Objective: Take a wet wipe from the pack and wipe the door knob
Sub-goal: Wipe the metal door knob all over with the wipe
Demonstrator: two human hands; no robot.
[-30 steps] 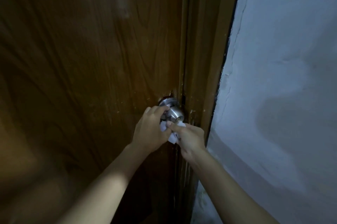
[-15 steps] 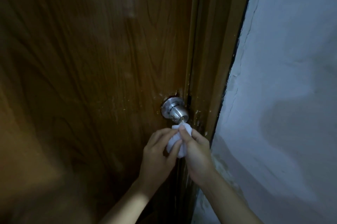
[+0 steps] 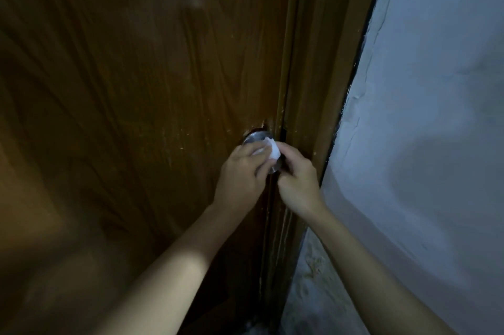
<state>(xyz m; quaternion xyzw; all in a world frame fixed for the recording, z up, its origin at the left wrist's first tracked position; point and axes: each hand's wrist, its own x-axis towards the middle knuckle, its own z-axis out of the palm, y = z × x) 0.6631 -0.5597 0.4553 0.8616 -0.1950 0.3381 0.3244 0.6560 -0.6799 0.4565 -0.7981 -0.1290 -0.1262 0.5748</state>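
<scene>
A silver door knob (image 3: 255, 137) sits on the brown wooden door (image 3: 136, 89) near its right edge; only its round base plate and a sliver of the front show. A crumpled white wet wipe (image 3: 270, 150) lies over the knob. My left hand (image 3: 241, 174) presses the wipe onto the knob from the left. My right hand (image 3: 296, 179) pinches the wipe from the right. The pack of wipes is out of view.
The brown door frame (image 3: 313, 89) runs along the door's right edge. A rough, cracked pale wall (image 3: 422, 130) fills the right side. The light is dim.
Half a second ago both hands held the wipe just below the bare knob. They have since risen, and the wipe now covers the knob.
</scene>
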